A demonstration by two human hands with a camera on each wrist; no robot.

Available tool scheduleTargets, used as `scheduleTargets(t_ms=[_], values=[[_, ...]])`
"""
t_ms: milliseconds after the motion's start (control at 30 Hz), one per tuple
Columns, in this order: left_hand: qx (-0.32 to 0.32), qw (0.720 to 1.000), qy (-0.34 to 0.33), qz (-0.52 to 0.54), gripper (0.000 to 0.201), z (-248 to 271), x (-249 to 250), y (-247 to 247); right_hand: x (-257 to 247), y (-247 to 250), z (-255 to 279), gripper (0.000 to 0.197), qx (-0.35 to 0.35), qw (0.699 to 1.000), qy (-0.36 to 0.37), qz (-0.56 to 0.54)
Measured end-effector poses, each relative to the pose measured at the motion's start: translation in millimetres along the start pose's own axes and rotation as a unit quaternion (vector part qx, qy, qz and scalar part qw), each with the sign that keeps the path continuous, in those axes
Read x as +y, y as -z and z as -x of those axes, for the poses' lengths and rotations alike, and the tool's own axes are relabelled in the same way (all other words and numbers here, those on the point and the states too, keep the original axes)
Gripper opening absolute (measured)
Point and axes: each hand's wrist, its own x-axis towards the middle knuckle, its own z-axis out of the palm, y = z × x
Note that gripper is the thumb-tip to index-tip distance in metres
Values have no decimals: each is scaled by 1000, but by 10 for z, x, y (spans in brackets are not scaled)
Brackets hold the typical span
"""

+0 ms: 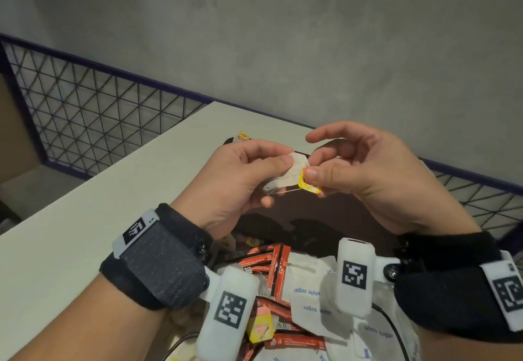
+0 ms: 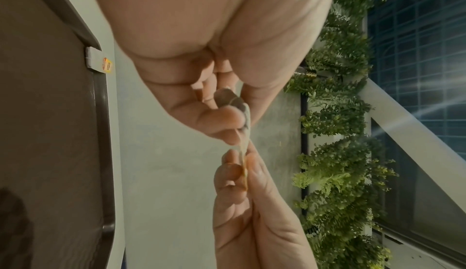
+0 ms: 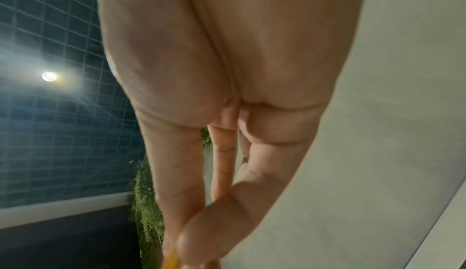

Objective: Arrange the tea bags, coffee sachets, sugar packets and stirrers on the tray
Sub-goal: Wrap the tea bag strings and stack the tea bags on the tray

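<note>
Paper tea bag (image 1: pixel 291 172): pinched by left hand (image 1: pixel 240 179); right hand (image 1: pixel 368 173) pinches yellow tag (image 1: pixel 307 185). Keep string slack, avoid tearing.

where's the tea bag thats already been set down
In the head view it lies at the tray's far left corner, its yellow tag on the white table, just beyond the left hand.

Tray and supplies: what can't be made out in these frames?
- Tray: head view, its contents hidden by both hands.
- Stirrers: none identifiable; the wrist cameras cover the pile.
- Yellow tag: right wrist view, cut by the bottom edge.
- Tea bag: left wrist view, edge-on, print unreadable.
</note>
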Motion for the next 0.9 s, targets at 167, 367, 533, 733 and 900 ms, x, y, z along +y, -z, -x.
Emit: scheduleTargets(t_ms=[167,367,533,733,900], values=[[5,1000,5,16,10,1,17,-8,24,19,-9,51,9,999,29,29],[11,999,29,41,12,11,40,-7,17,50,13,49,4,998,43,39],[12,999,31,18,11,10,30,-9,22,28,1,41,-3,998,56,36],[16,1000,20,-4,8,14,19,-23,29,9,5,37,1,997,63,42],[4,1000,12,-16,9,16,13,-10,30,11,2,40,-11,997,63,31]])
